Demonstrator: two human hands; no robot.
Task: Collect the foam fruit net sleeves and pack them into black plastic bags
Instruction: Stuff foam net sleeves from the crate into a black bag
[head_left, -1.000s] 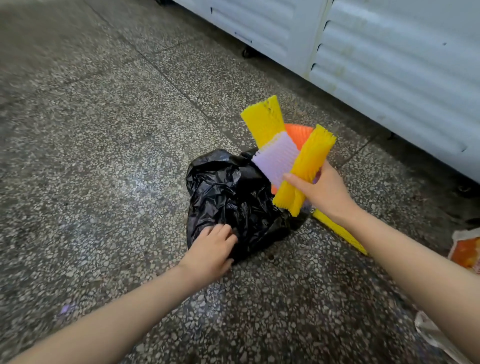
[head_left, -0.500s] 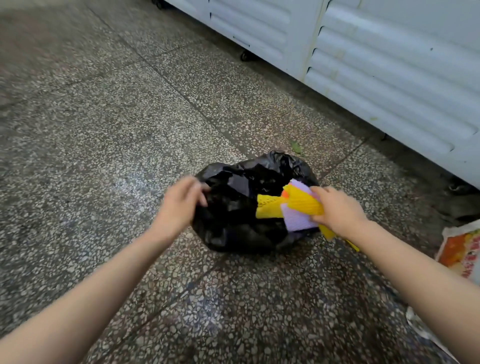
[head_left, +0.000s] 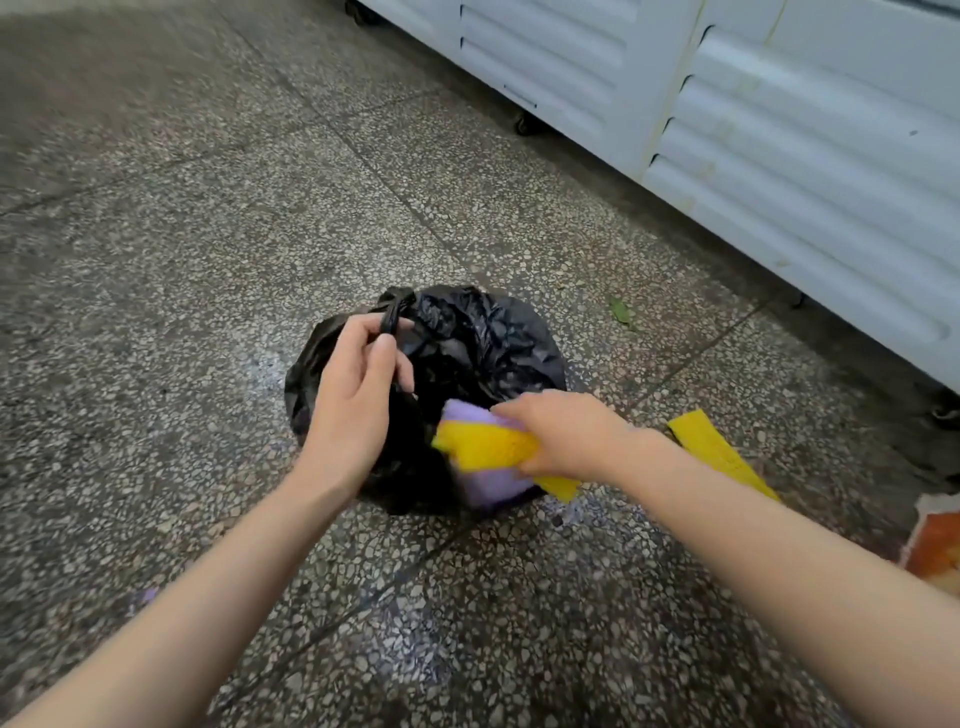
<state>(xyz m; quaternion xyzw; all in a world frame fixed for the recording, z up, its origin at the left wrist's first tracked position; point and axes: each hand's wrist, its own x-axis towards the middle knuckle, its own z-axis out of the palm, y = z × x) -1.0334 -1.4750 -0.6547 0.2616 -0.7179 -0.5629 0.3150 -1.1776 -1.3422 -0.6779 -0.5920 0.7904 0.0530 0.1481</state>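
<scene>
1. Black plastic forms the bag (head_left: 483, 353) seen from the head camera. It sits crumpled on the speckled terrazzo floor (head_left: 208, 234), mouth facing up towards the person.
2. At the bag's near-left rim, the left hand (head_left: 353, 410) has its fingers curled round a twisted black handle strip (head_left: 390, 314) and holds that side up.
3. At the bag's near-right rim, the right hand (head_left: 566, 434) grips a yellow foam sleeve (head_left: 488, 447) together with a purple foam sleeve (head_left: 488, 486), fingers closed over the top of both.
4. Both sleeves lie partly inside the bag's mouth. Their near ends stick out over the rim, the yellow one lying across the purple one.
5. A second yellow sleeve (head_left: 717, 452) lies flat on the floor just right of the right forearm, apart from the bag.
6. A white ribbed cabinet (head_left: 779, 156) on small castors (head_left: 521, 126) runs along the upper right.
7. A green leaf (head_left: 621, 312) lies on the floor between bag and cabinet.
8. An orange printed wrapper (head_left: 935, 551) is cut off by the right edge.
</scene>
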